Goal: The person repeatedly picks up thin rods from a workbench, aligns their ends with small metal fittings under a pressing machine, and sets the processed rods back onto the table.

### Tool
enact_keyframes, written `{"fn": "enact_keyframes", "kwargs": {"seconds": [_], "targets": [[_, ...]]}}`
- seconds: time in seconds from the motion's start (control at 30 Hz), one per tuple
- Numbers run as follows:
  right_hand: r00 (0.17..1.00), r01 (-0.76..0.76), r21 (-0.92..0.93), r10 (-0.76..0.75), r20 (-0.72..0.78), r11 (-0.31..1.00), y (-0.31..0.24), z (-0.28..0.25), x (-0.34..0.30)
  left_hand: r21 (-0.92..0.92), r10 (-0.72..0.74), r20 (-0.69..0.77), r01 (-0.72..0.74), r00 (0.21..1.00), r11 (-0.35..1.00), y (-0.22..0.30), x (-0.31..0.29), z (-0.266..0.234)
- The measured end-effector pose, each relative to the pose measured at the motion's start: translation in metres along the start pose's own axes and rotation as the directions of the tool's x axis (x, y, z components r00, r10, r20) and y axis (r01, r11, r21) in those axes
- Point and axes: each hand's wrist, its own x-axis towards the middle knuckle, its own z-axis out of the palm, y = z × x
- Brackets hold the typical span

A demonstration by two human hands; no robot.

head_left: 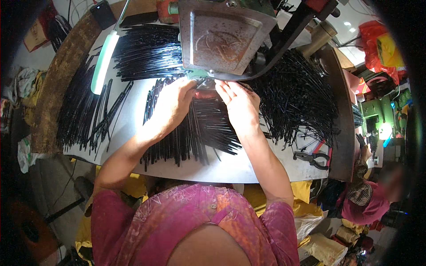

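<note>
My left hand [174, 104] and my right hand [239, 104] meet at the base of a metal press machine [224, 37], fingertips together on thin black rods [205, 94] just under its grey plate. Both hands pinch the rods where they enter the machine; the exact grip is partly hidden by the fingers. A fanned bundle of the same black rods [195, 133] lies on the white tabletop [235, 166] beneath my wrists.
Big heaps of black rods lie at the right [297, 99], the back left [148, 51] and the far left [82, 108]. A pale green tube lamp [104, 62] slants at the left. Black pliers [313, 158] rest near the right front edge. Another person [372, 199] sits at the lower right.
</note>
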Motion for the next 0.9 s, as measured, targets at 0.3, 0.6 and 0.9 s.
{"fn": "enact_keyframes", "kwargs": {"seconds": [0.3,0.6,0.9], "targets": [[0.999,0.016,-0.043,-0.015,0.035,0.999,0.0023,-0.0052,0.0031,-0.005,0.085,-0.042,-0.085,0.996,0.996,-0.0074,-0.0003,0.0046],[0.995,0.062,-0.080,-0.055,0.085,0.995,0.0032,-0.0052,0.0023,-0.006,0.067,-0.044,-0.067,0.997,0.998,-0.0083,0.0004,0.0062],[0.995,0.058,-0.086,-0.051,0.086,0.995,0.0068,-0.0098,0.0054,0.021,0.078,-0.018,-0.077,0.997,0.997,-0.0077,0.0013,0.0059]]}}
